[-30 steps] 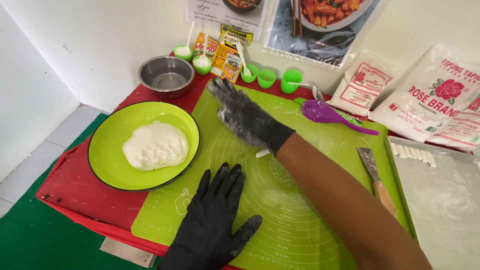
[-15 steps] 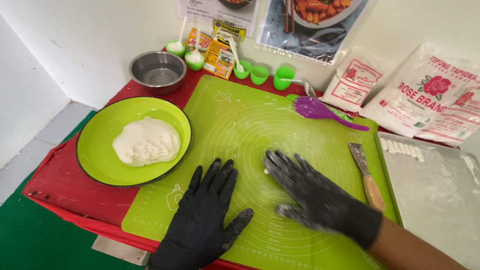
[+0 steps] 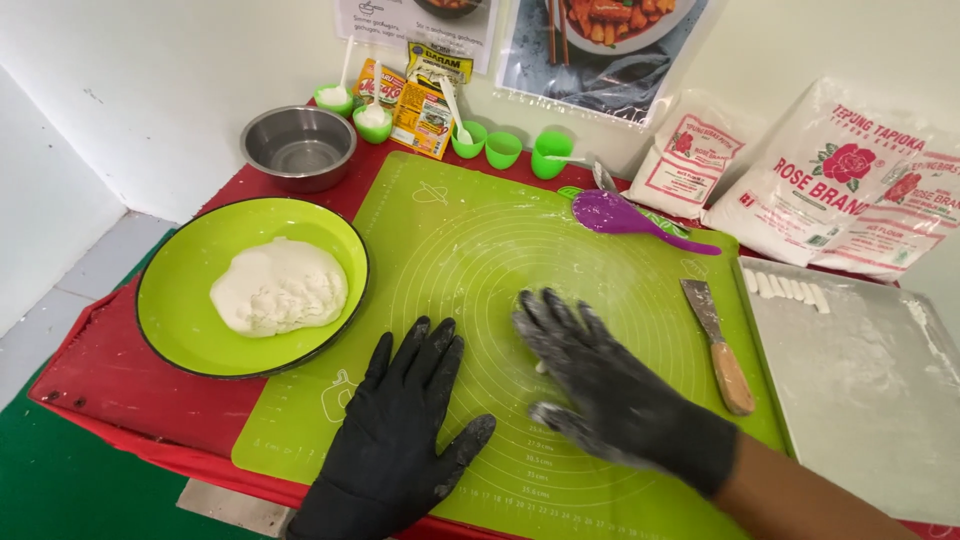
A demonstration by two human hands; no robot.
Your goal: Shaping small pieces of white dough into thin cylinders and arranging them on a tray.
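Note:
Both hands wear black gloves dusted with flour. My left hand (image 3: pixel 400 430) lies flat on the near part of a green silicone mat (image 3: pixel 470 240), fingers spread, holding nothing. My right hand (image 3: pixel 600 390) rests palm down on the mat just to its right, fingers apart and blurred by motion. A small white piece of dough (image 3: pixel 541 368) peeks out from under its palm. A lump of white dough (image 3: pixel 280 288) sits on a green plate (image 3: pixel 160 330) to the left of the mat.
A wooden-handled scraper (image 3: pixel 720 345) and a purple spoon (image 3: pixel 625 215) lie on the mat's right side. A floured tray (image 3: pixel 860 380) at right holds several dough sticks (image 3: pixel 785 288). Behind are a metal bowl (image 3: pixel 298 148), small green cups (image 3: pixel 500 148) and flour bags (image 3: pixel 830 190).
My right hand came from the far side of the mat down to the near middle and now lies closer to the left hand. The left hand stayed flat in place.

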